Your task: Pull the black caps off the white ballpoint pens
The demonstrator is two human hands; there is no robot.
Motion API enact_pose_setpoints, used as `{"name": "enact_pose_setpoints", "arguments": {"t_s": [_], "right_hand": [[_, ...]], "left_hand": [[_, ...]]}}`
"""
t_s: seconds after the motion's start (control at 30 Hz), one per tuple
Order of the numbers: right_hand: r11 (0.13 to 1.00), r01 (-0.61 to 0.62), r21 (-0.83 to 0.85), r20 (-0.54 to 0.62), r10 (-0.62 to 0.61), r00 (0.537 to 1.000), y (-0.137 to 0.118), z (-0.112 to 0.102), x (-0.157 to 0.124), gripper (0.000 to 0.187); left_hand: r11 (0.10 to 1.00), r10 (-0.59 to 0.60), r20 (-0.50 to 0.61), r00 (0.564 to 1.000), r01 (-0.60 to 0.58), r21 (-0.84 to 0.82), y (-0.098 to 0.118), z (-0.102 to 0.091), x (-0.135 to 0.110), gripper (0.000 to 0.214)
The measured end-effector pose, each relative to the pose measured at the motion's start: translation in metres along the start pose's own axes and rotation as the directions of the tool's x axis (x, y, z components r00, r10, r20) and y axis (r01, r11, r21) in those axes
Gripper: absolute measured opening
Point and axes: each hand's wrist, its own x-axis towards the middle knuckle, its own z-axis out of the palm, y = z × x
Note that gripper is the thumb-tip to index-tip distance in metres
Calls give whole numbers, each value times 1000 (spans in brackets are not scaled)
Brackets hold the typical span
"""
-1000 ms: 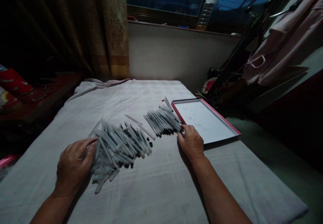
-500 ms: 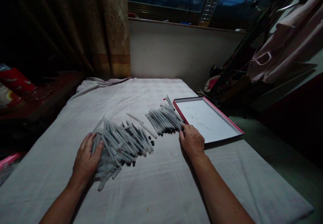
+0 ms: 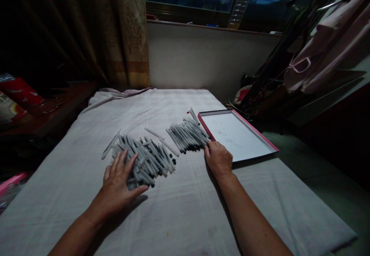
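Observation:
My left hand [image 3: 120,184] lies with spread fingers over the near left side of a loose pile of clear pens [image 3: 150,154], partly covering it. Dark ends show on many of these pens, some pointing different ways. My right hand [image 3: 219,158] has its fingers curled at the right end of a neater row of similar pens [image 3: 187,136]; what its fingertips hold, if anything, is hidden. Between the two groups lie a few single pens [image 3: 169,147] and small black caps [image 3: 173,159].
A shallow red-edged box lid [image 3: 237,134] with a white inside lies right of the row. White cloth [image 3: 185,209] covers the table. A tiny red piece [image 3: 187,112] lies behind the row. On the windowsill stands a plastic bottle [image 3: 240,9].
My left hand has moved right and spread over the pile, whose near left part has shifted inward. A pen or two now lie apart at its left edge. My right hand stays nearly still.

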Motion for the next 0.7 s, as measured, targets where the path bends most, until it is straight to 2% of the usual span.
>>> {"name": "enact_pose_setpoints", "arguments": {"t_s": [0.13,0.3,0.47,0.57,0.7], "right_hand": [[997,-4,71,-83,10,997,4,3,1,20],[981,77,176,-202,-41,979,6,6,-1,25],[953,142,267,-254,-72,965,6,9,-4,29],[942,162,295,-260,-84,962,7,12,-4,29],[909,178,377,-238,-91,967,4,12,-5,29]], "left_hand": [[996,69,40,997,-71,58,6,-5,9,73],[981,186,111,976,-190,25,8,-5,45,70],[978,194,118,974,-201,55,-3,-11,71,64],[976,177,144,974,-193,105,-15,-16,71,62],[977,152,151,977,-172,130,-35,-16,52,78]]}}
